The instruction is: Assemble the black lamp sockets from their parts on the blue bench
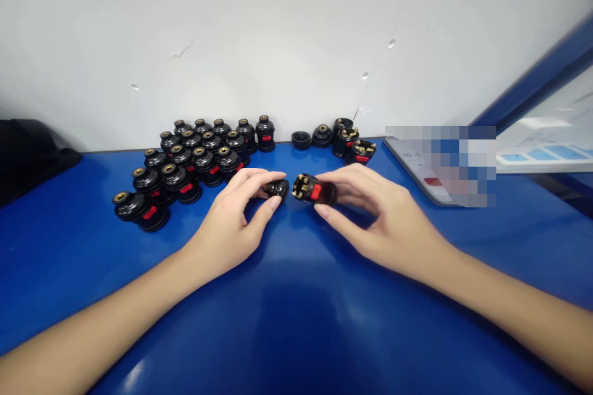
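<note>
My left hand (237, 213) pinches a small black cap (277, 187) between thumb and fingers, just above the blue table (296, 321). My right hand (370, 213) grips a black socket body (314, 190) with a red button and brass contacts, its open end turned toward the cap. The two parts sit a small gap apart, not touching. Behind my left hand stands a cluster of several assembled black sockets (185, 163) with brass tops and red buttons.
At the back middle lie two loose black caps (311, 137) and two open socket bodies (354, 145). A flat device (417, 166) lies at the right, partly blurred. A dark object (28, 154) sits at the far left. A white wall runs behind the table.
</note>
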### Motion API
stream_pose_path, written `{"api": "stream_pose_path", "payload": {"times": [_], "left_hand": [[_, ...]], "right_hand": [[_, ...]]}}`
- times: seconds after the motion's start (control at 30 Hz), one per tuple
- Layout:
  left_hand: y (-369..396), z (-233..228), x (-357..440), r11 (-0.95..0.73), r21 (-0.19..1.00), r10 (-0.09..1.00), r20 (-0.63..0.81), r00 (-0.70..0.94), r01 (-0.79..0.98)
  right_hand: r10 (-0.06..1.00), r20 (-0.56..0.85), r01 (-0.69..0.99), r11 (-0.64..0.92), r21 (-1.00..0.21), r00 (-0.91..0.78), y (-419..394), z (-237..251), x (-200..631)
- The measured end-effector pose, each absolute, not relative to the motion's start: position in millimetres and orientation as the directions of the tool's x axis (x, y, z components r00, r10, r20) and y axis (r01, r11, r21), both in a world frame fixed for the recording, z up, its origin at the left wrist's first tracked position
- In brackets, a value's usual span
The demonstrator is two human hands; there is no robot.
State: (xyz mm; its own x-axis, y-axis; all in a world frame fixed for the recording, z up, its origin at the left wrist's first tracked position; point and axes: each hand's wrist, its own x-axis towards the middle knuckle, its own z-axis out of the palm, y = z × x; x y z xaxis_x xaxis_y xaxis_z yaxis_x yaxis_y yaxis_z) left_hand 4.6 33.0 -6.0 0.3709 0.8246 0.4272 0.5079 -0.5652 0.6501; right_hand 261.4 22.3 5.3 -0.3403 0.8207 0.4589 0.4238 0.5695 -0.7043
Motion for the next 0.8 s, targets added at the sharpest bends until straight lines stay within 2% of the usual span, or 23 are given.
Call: {"api": "stream_pose_path", "payload": {"times": [0.23, 0.5, 0.8], "left_hand": [[30.6, -5.6, 6.7, -0.51, 0.76, 0.853, 0.385, 0.352, 0.404], [29.8, -2.6, 9.9, -0.498, 0.78, 0.855, 0.367, 0.367, 0.38], [31.4, -0.2, 8.9, -0.497, 0.743, 0.861, 0.357, 0.362, 0.449]], "right_hand": [[0.807, 0.484, 0.431, 0.59, -0.683, -0.339, 21.7, 2.5, 262.2], [0.767, 0.52, 0.436, 0.641, -0.632, -0.376, 21.5, 1.2, 262.6], [0.752, 0.541, 0.438, 0.659, -0.611, -0.377, 20.1, 0.5, 263.7]]}}
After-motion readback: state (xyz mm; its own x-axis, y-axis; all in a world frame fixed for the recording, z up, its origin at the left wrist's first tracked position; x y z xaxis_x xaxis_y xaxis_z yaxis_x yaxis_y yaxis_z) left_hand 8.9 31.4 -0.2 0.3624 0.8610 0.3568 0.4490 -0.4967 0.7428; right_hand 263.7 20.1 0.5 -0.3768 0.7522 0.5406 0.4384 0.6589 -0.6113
